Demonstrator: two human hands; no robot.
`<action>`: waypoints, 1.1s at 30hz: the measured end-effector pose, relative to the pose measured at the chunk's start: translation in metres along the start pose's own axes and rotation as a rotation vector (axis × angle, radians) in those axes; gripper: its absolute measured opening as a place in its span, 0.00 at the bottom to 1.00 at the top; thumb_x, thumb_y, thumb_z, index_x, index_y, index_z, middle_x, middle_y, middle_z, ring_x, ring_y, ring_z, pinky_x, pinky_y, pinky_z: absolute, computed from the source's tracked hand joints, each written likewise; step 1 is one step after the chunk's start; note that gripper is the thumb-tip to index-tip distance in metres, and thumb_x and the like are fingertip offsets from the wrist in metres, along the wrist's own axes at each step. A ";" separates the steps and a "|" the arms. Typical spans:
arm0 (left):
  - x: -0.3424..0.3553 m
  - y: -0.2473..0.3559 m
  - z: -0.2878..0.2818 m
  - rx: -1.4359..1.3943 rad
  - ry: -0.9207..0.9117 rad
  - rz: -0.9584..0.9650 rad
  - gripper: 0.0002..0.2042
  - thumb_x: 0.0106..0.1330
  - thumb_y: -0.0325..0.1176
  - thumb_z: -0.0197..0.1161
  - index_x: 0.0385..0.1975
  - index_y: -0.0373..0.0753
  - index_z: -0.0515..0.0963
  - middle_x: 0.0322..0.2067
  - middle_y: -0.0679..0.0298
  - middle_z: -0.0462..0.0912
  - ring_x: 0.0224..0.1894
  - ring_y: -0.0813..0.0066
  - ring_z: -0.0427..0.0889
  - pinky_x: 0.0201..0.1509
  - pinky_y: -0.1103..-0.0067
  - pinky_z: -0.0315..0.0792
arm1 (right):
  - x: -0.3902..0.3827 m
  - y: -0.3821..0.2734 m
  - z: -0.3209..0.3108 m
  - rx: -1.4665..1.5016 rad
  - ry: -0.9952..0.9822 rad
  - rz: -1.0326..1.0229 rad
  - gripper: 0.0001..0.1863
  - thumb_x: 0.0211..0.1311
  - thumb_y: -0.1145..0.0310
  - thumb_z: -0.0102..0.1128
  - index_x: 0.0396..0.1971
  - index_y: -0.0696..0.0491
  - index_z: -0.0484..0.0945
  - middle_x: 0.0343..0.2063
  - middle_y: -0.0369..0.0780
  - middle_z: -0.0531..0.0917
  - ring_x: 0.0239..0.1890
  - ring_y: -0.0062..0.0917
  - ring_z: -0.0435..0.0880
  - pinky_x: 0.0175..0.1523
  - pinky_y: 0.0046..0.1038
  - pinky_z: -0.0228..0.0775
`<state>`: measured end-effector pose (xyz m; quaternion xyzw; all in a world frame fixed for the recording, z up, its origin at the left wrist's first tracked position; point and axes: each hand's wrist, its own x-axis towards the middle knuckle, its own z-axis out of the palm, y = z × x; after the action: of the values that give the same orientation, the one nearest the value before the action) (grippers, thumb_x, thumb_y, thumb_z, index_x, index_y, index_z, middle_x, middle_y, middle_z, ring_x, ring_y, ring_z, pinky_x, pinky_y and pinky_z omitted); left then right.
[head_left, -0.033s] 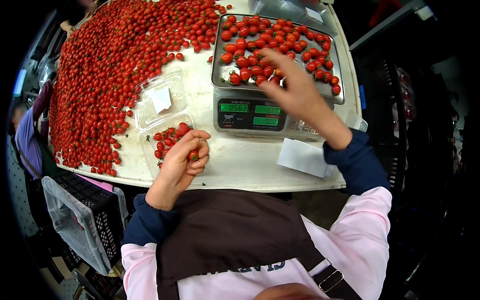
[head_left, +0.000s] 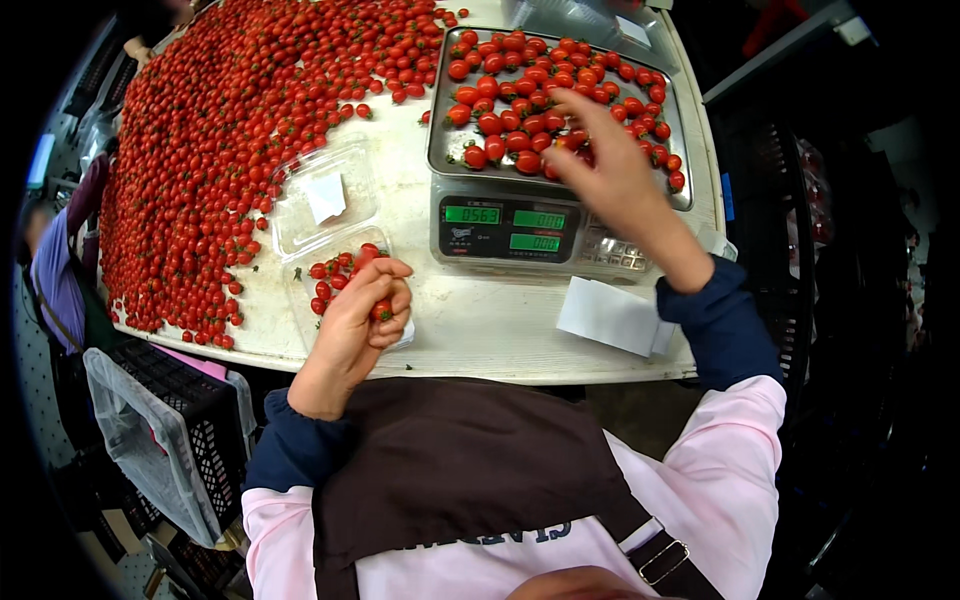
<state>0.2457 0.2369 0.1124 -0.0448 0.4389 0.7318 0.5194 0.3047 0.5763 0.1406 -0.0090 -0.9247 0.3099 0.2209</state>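
Left hand [head_left: 362,305] at lower centre-left, fingers curled shut on a cherry tomato [head_left: 381,311], held over clear clamshell tray [head_left: 322,200] (likely for dropping fruit in). Right hand [head_left: 608,165] stretched to upper right, fingers spread apart above tomatoes on scale pan [head_left: 560,100], wrist over digital scale [head_left: 510,228], nothing pinched. Loose tomato heap [head_left: 220,130] fills upper left of white surface [head_left: 480,320].

tomato pile [head_left: 230,150] cut off top/left | right hand [head_left: 610,170] hides tray [head_left: 440,130] part | scale keypad [head_left: 615,250] blurred
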 end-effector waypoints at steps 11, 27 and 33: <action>-0.035 0.010 -0.060 0.565 0.356 0.394 0.13 0.79 0.32 0.47 0.54 0.31 0.74 0.38 0.62 0.82 0.31 0.83 0.77 0.34 0.86 0.69 | 0.003 0.074 -0.022 0.031 0.081 0.171 0.22 0.68 0.62 0.64 0.58 0.53 0.77 0.48 0.42 0.83 0.47 0.27 0.83 0.53 0.28 0.74; -0.035 0.008 -0.079 1.219 0.604 0.598 0.13 0.68 0.37 0.67 0.35 0.31 0.80 0.19 0.63 0.77 0.22 0.77 0.72 0.28 0.78 0.68 | 0.030 0.053 0.018 -0.501 -0.208 -0.231 0.34 0.60 0.54 0.66 0.67 0.41 0.70 0.66 0.45 0.70 0.66 0.46 0.70 0.68 0.42 0.64; -0.032 -0.002 -0.089 1.230 0.584 0.622 0.11 0.67 0.25 0.62 0.48 0.31 0.75 0.34 0.57 0.81 0.34 0.71 0.80 0.40 0.77 0.75 | 0.022 0.073 0.012 -0.512 -0.099 -0.123 0.22 0.65 0.66 0.60 0.59 0.50 0.74 0.57 0.47 0.74 0.52 0.46 0.78 0.58 0.41 0.72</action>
<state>0.2273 0.1525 0.0742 0.1873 0.8814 0.4257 0.0822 0.2713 0.6314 0.0983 0.0069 -0.9814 0.0522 0.1845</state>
